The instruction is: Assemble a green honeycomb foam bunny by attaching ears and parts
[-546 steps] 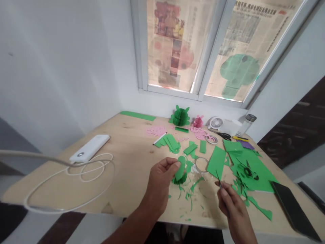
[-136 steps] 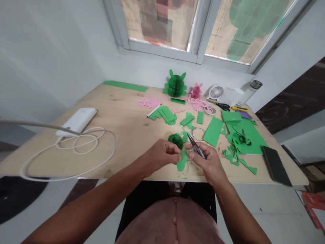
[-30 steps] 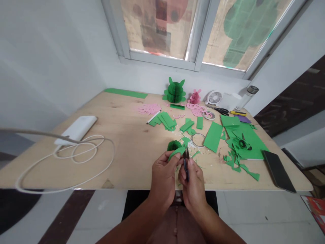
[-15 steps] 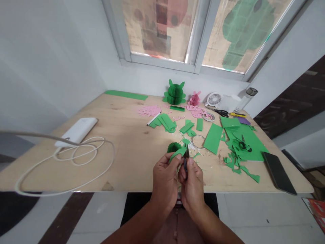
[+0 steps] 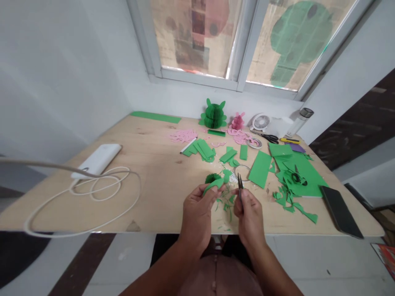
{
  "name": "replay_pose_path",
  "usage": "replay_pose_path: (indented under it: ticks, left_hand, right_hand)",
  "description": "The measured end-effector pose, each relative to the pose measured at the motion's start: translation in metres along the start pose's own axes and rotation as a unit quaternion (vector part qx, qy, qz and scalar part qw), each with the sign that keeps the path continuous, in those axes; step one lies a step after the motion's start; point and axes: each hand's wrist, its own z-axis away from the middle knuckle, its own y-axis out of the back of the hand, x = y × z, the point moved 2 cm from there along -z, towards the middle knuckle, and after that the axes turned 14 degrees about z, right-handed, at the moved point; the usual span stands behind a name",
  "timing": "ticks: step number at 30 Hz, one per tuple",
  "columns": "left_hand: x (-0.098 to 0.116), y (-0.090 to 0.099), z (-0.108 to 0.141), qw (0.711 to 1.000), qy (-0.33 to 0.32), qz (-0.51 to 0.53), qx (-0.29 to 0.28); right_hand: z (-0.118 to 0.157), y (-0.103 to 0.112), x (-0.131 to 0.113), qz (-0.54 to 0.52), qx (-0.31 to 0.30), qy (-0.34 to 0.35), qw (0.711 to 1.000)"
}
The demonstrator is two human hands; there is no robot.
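Note:
My left hand (image 5: pixel 199 211) pinches a small cut piece of green paper (image 5: pixel 215 184) between thumb and fingers. In my right hand (image 5: pixel 250 211) is a pair of small dark scissors (image 5: pixel 240 184), blades pointing away from me and apart from the paper. Just beyond my left hand sits a round ruffled green paper piece (image 5: pixel 212 177), partly covered. Small green scraps (image 5: pixel 228 201) lie on the table between and beyond my hands.
Green paper strips (image 5: pixel 205 149), a large green sheet (image 5: pixel 311 176), pink cuttings (image 5: pixel 183 135) and a phone (image 5: pixel 341 210) lie around. A white power bank (image 5: pixel 98 159) with a looped cable is at left. Paper figures (image 5: pixel 214 115), a fan (image 5: pixel 261 122) and a bottle (image 5: pixel 300 122) stand behind.
My right hand has moved right with the scissors, away from the green paper. My left hand keeps its grip and has shifted slightly left. The scraps between the hands are now exposed.

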Motion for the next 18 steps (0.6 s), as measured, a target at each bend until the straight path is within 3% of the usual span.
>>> replay_pose_path:
  ticks: [2, 4, 8, 10, 12, 15, 18]
  left_hand:
    - [0.002, 0.003, -0.003, 1.000, 0.002, -0.016, -0.004]
    - [0.004, 0.006, -0.005, 0.999, 0.003, -0.039, -0.007]
    - [0.009, 0.010, -0.007, 0.995, -0.006, -0.099, -0.022]
    - [0.010, 0.011, -0.007, 0.992, -0.007, -0.121, -0.032]
    - [0.012, 0.012, -0.008, 0.990, -0.008, -0.137, -0.039]
    - [0.015, 0.013, -0.009, 0.987, -0.012, -0.155, -0.049]
    - [0.021, 0.014, -0.010, 0.983, -0.017, -0.175, -0.057]
  right_hand:
    - [-0.010, 0.023, 0.006, 0.143, -0.016, 0.045, 0.989]
    - [-0.017, 0.045, 0.013, 0.300, -0.028, 0.095, 0.949]
    - [-0.023, 0.075, 0.023, 0.563, 0.007, 0.200, 0.802]
    - [-0.024, 0.080, 0.025, 0.640, 0.022, 0.255, 0.724]
    - [-0.027, 0.080, 0.028, 0.684, 0.023, 0.297, 0.666]
    - [-0.032, 0.080, 0.033, 0.707, 0.015, 0.333, 0.624]
    - [-0.036, 0.081, 0.038, 0.700, 0.003, 0.350, 0.623]
